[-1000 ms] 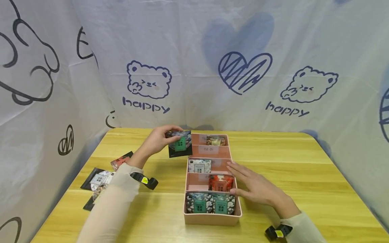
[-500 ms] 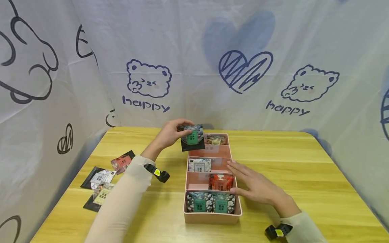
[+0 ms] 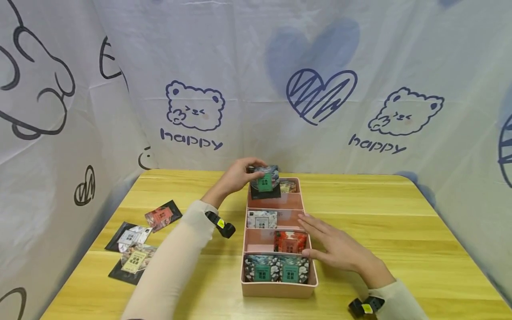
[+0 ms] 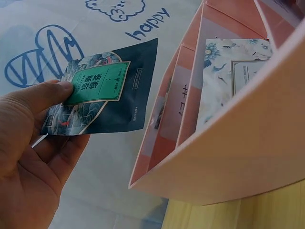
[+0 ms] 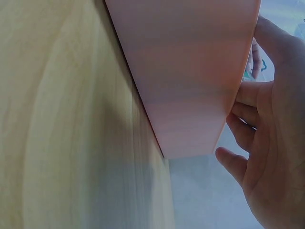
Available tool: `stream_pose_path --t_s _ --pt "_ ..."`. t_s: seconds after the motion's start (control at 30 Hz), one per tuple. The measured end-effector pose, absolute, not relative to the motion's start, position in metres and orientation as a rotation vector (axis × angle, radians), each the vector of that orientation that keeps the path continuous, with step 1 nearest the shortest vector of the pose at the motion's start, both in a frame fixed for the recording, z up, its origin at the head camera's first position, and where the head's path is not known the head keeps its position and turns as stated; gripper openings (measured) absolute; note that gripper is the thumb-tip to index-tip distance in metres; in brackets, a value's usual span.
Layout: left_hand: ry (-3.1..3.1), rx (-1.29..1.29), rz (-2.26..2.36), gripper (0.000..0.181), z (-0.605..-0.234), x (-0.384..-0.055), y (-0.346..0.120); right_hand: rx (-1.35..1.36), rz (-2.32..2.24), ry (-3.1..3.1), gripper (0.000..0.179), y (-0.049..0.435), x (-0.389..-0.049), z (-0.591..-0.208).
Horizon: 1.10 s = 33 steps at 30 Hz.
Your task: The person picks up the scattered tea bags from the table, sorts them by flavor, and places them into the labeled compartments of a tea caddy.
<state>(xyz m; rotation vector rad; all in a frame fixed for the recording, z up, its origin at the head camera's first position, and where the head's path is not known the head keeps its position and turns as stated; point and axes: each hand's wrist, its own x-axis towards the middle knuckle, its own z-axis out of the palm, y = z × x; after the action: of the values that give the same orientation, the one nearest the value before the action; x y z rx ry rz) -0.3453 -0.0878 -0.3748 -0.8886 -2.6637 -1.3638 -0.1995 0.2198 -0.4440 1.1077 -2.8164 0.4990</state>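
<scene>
My left hand pinches a dark tea sachet with a green label between thumb and fingers, over the back of a pink divided box. In the left wrist view, the sachet is held by one end, apart from the box wall. My right hand rests at the box's right rim with its fingers extended; the right wrist view shows its fingers along that rim. The second compartment from the back lies just below the sachet, with no packet visible in it.
The box holds two green sachets in front, a red one, a white one and a partly hidden one at the back. Red, white and yellow-labelled sachets lie on the table's left.
My left hand has carried the green-labelled tea sachet rightward, from beside the box to over its rear compartments. The right hand has stayed at the rim.
</scene>
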Motion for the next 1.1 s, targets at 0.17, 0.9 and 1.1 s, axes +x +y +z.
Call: stream_pose_path --t_s 0.17,0.9,1.1 --pt "-2.676 -0.930 -1.363 0.028 -0.381 -0.349 -0.081 1.112 0.486 -2.812 0.078 0.220 -0.201 -0.446" --pt "-2.813 -1.102 -1.286 0.020 -0.395 -0.357 -0.061 1.096 0.482 -2.815 0.077 0.221 -0.200 -0.446" --pt "-2.863 -1.176 -1.247 0.018 -0.395 -0.360 -0.057 1.105 0.484 -2.806 0.077 0.221 -0.201 -0.446"
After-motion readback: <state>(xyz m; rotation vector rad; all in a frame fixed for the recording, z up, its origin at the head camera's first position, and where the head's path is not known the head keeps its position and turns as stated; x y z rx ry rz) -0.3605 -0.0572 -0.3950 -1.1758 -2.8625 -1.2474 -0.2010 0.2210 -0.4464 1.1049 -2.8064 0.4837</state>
